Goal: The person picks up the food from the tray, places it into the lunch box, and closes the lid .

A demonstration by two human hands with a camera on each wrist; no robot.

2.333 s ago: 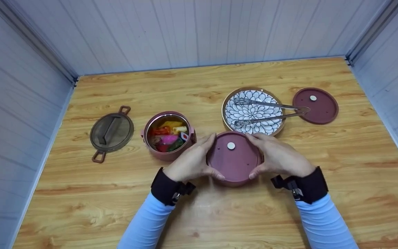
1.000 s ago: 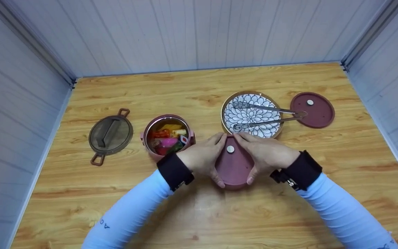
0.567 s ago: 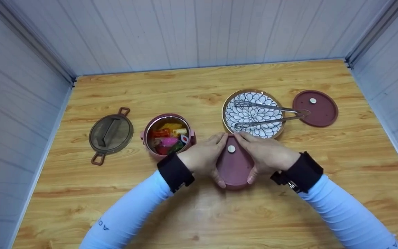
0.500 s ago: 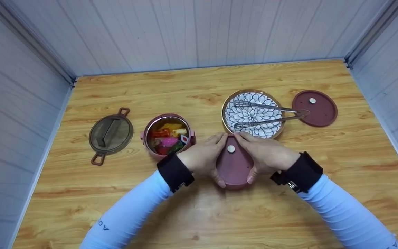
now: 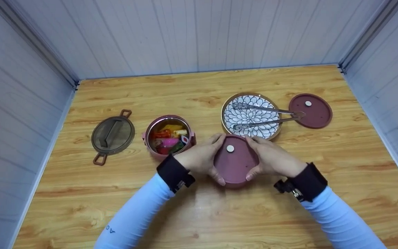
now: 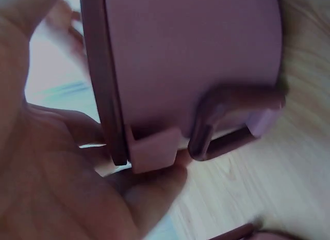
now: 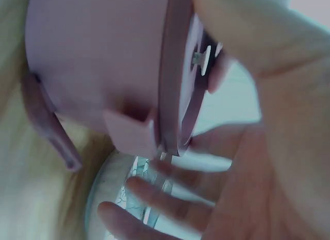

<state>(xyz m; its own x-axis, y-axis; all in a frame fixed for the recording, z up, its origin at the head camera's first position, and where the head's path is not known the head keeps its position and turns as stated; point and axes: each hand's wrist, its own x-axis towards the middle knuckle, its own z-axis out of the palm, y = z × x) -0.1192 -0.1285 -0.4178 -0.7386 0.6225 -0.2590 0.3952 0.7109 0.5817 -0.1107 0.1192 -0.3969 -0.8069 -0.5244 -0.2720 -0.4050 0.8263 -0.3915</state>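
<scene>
A lidded pink pot [image 5: 236, 160] stands between my hands in the head view, with a round pale knob on its dark pink lid. My left hand [image 5: 202, 157] holds its left side, thumb at the front. In the left wrist view a fingertip touches a side latch [image 6: 153, 149] beside the carrying handle [image 6: 232, 116]. My right hand [image 5: 275, 157] lies along the other side of the lid. In the right wrist view its fingers are fairly straight and blurred, close to another latch [image 7: 133, 130] that sticks outward. The undersides of both hands are hidden from the head camera.
An uncovered pink pot [image 5: 150, 152] with colourful toy-like food sits left. Farther left lies a dark two-handled lidded pan [image 5: 119, 140]. Behind are a flower-patterned plate [image 5: 250, 116] bearing tongs [image 5: 271, 122], and a dark pink lid [image 5: 318, 114] under the tongs' end. Walls enclose the table.
My hands first closed in over the lid, nearly meeting at its back. Now they have spread apart again, the right more so, and more of the lid shows. The pot has barely moved.
</scene>
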